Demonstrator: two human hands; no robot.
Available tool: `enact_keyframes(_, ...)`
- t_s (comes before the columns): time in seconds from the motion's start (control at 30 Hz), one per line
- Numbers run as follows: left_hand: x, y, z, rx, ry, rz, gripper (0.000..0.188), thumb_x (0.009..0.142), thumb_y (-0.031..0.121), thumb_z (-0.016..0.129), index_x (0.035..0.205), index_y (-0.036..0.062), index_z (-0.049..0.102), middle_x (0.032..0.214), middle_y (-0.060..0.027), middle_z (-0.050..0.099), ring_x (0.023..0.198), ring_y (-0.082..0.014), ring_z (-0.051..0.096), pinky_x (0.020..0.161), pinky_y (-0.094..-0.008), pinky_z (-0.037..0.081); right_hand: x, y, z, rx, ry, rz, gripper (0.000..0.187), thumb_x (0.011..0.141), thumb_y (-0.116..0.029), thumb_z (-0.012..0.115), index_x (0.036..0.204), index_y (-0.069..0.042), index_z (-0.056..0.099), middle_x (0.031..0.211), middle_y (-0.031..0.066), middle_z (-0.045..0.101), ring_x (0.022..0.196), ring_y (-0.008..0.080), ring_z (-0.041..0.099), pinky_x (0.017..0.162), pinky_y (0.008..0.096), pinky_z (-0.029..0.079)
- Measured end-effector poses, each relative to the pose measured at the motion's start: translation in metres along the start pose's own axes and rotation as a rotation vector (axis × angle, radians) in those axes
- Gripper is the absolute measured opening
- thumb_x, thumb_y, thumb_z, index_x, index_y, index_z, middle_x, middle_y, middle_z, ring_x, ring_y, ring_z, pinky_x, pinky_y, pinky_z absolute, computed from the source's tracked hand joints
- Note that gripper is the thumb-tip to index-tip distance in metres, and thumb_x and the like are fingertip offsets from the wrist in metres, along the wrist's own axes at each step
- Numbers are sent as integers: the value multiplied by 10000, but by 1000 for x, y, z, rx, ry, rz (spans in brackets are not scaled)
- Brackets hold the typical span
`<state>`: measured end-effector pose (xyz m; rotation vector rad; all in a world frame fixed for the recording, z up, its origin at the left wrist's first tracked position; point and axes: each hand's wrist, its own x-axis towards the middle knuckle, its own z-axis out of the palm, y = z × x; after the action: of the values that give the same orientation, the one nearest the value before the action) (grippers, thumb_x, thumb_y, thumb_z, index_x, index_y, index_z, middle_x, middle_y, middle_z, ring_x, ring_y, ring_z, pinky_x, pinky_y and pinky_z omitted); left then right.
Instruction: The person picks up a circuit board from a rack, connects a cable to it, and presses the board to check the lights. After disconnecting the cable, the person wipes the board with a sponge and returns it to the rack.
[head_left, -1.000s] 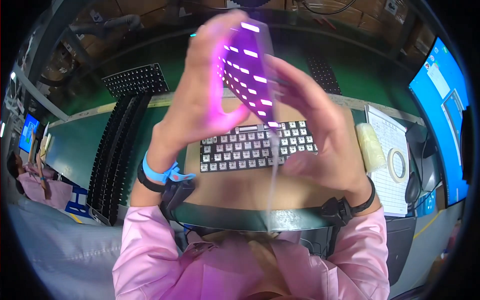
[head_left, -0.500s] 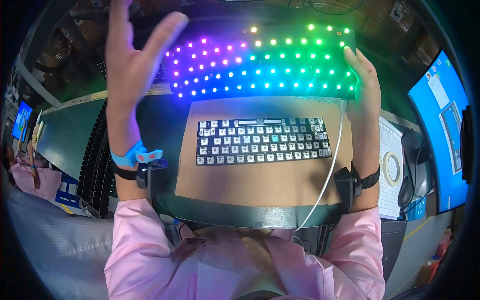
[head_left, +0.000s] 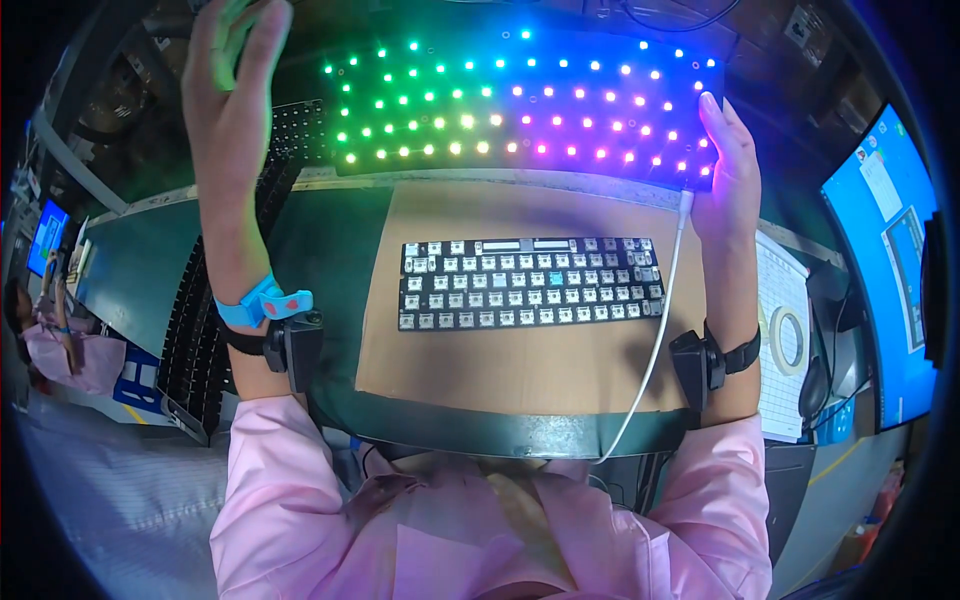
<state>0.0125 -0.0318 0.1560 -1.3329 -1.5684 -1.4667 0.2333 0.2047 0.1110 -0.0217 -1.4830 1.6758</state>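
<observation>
My right hand [head_left: 735, 150] grips the right end of a glowing keyboard circuit board [head_left: 520, 108], thumb on its face. The board is held up at the far side, with rows of small lights running from green and blue to yellow and purple. A white cable [head_left: 655, 350] joins its lower right corner and runs down past the table's near edge. My left hand [head_left: 230, 85] is raised beside the board's left end, apart from it, fingers spread from the thumb and nothing in them. Below lies a second keyboard board [head_left: 530, 286] with pale switches, one of them teal.
Cardboard [head_left: 500, 375] lies under the second board on the green table [head_left: 330, 225]. At left, more dark keyboard boards [head_left: 190, 330] stand in a row. A tape roll [head_left: 786, 340], paper sheets [head_left: 775, 405] and a monitor [head_left: 885, 270] are at right. Another person [head_left: 75, 350] sits far left.
My left hand has moved left, away from the glowing board, its fingers curling a little. The board has shifted slightly up, and its light colours have changed across the rows.
</observation>
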Motion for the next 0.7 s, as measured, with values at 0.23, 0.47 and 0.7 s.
enact_keyframes(0.23, -37, 47, 65, 355, -385, 331, 875, 567, 399, 739, 1270, 37, 364, 1246, -105, 424, 1154, -250, 405, 988, -363, 280, -17, 13, 16, 25, -37, 135, 222, 872, -188, 497, 1019, -30, 548, 903, 14, 603, 785, 65, 568, 699, 193, 438)
enact_keyframes(0.47, -58, 57, 78, 356, -543, 335, 1051, 457, 415, 773, 1319, 60, 289, 1205, -121, 410, 1108, -287, 399, 962, -421, 284, -33, 16, 38, 49, -108, 151, 209, 879, -171, 482, 1010, -19, 539, 896, 31, 605, 772, 68, 571, 678, 185, 440)
enact_keyframes(0.7, -51, 57, 71, 369, -518, 311, 986, 462, 341, 761, 1306, 82, 323, 1151, -134, 425, 1039, -307, 426, 902, -416, 318, -37, 2, 49, -47, -135, 254, 257, 908, -199, 432, 1039, -2, 534, 868, 29, 587, 766, 50, 528, 661, 189, 414)
